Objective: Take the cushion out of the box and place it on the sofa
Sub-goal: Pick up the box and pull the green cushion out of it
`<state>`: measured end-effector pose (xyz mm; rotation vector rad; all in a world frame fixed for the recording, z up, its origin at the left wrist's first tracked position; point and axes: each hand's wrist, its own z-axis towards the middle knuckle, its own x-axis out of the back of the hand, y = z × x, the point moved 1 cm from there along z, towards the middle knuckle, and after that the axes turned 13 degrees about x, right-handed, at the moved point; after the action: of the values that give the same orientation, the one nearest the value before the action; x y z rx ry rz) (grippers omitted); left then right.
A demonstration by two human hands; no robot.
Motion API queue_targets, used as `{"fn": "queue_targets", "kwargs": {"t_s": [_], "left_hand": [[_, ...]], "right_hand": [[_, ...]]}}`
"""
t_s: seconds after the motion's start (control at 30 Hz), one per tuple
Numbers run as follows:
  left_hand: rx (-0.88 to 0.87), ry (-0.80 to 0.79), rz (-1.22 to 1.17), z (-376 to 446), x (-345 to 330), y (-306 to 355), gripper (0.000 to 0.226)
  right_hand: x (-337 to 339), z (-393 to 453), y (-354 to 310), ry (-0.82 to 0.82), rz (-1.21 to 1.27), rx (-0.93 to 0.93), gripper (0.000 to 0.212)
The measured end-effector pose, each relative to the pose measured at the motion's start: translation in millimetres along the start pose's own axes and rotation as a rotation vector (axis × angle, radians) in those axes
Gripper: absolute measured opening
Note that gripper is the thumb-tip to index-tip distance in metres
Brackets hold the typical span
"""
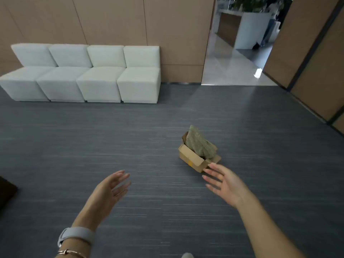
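Note:
A small brown cardboard box (192,158) stands open on the grey carpet right of centre. A greenish-beige cushion (199,142) sticks up out of it, tilted. The white sofa (83,79), made of several square seats, stands against the wooden wall at the far left. My right hand (226,183) is stretched out with fingers apart, its fingertips just short of the box's near corner. My left hand (109,190) is also spread and holds nothing, well to the left of the box. A grey watch and a thin bracelet sit on the left wrist.
Grey carpet (149,127) spreads between me and the sofa. A doorway (236,71) at the back right leads onto a shiny tiled floor. Wooden panels (316,71) line the right side. A dark object (5,190) lies at the left edge.

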<state>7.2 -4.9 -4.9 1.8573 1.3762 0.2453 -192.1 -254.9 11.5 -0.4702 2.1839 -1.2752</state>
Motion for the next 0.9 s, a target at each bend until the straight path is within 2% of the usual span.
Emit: {"fn": "queue_targets", "kwargs": {"t_s": [0.27, 0.63, 0.9], "left_hand": [[-0.011, -0.026, 0.046, 90, -50, 58, 0.03], [0.018, -0.122, 0.101, 225, -175, 155, 0.031], [0.088, -0.173, 0.174, 326, -227, 205, 0.028]], "right_hand": [[2, 87, -28, 0.08, 0.042, 0.025, 0.032], [24, 242, -114, 0.152, 0.033, 0.073, 0.031], [23, 334, -132, 0.243, 0.062, 0.04, 0.03]]}}
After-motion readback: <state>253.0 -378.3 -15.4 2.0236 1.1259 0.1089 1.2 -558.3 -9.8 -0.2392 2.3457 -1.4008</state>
